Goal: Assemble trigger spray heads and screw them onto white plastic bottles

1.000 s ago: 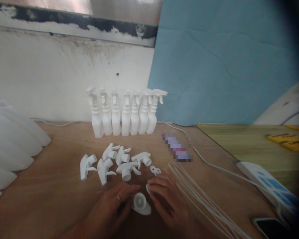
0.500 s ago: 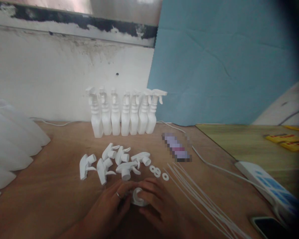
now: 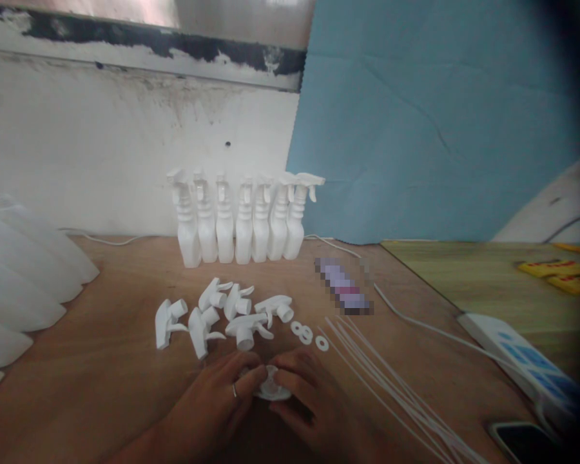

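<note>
Low in the middle, both my hands are closed around a white spray head (image 3: 273,388); its round open collar faces up, and my fingers hide most of the rest. My left hand (image 3: 222,393), with a ring on one finger, grips it from the left, thumb and index finger at the collar's edge. From the right, my right hand (image 3: 309,396) holds the other side with bent fingers. Just beyond lie several loose white trigger spray heads (image 3: 245,330). Flat white ring washers (image 3: 321,343) rest to their right.
Behind stands a row of white spray bottles (image 3: 243,241) with trigger tops. Thin white tubes (image 3: 386,386) lie at the right, near a pixelated purple object (image 3: 343,287), a cable, a power strip (image 3: 517,354) and a phone (image 3: 524,441). White bottles (image 3: 24,270) lie stacked at left.
My left thumb and index finger have shifted right onto the collar's edge. My right fingers have drawn back a little from the opening, so more of it shows.
</note>
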`<state>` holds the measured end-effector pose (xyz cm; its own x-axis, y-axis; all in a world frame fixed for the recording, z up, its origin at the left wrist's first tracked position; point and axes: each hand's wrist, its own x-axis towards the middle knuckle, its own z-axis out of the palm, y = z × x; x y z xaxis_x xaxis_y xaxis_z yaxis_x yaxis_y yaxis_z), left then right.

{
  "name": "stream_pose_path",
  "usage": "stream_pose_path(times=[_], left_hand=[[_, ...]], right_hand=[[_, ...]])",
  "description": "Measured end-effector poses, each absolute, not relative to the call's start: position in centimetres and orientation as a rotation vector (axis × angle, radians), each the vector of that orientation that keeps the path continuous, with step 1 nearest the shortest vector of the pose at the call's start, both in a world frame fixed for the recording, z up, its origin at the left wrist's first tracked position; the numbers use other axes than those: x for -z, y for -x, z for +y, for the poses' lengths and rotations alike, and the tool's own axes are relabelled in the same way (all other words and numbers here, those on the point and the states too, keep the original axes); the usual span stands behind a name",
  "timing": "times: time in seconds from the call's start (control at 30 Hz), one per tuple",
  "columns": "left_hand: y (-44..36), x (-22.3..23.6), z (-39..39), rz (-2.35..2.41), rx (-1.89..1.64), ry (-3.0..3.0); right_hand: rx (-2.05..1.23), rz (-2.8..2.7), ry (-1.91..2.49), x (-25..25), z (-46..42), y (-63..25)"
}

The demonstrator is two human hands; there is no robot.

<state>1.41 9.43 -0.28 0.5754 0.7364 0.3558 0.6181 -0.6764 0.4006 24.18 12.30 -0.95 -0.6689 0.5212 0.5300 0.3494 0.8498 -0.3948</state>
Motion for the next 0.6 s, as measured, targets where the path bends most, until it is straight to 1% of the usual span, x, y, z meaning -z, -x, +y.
stream_pose_path(times=[0.27, 0.47, 0.6], left_hand=[[-1.3, -0.9, 9.1, 1.121, -0.611, -2.716], [-1.3, -1.0, 9.3, 1.098, -0.648, -2.731], [-1.6, -0.6, 9.8, 1.079, -0.676, -2.795]], right_hand=[[-0.29, -2.381, 0.601, 0.9, 12.4, -23.9], [-0.166, -2.394, 0.562, 0.4, 12.3, -23.6], [-0.102, -2.379, 0.635, 0.3, 11.7, -23.4]])
